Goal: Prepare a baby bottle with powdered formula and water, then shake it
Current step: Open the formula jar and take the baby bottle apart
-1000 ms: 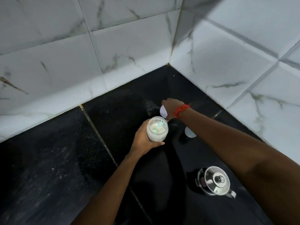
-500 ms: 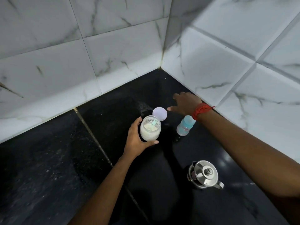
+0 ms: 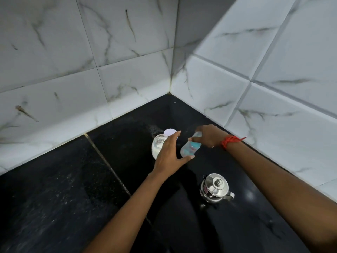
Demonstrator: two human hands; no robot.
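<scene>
Black stone counter [image 3: 63,189], marble-tile corner; right hand [image 3: 207,136] grips tilted baby bottle [image 3: 190,147]; left hand [image 3: 168,154] open, spread.

head view, down onto counter [image 3: 54,207] corner

Home kitchen corner: black stone counter [image 3: 54,198], marble wall tiles [image 3: 127,79], steel kettle [image 3: 215,187]

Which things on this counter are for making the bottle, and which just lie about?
For the job:
baby bottle, held in right hand
powder jar, beside left hand
jar lid
steel kettle

Lying about:
nothing else visible
</scene>
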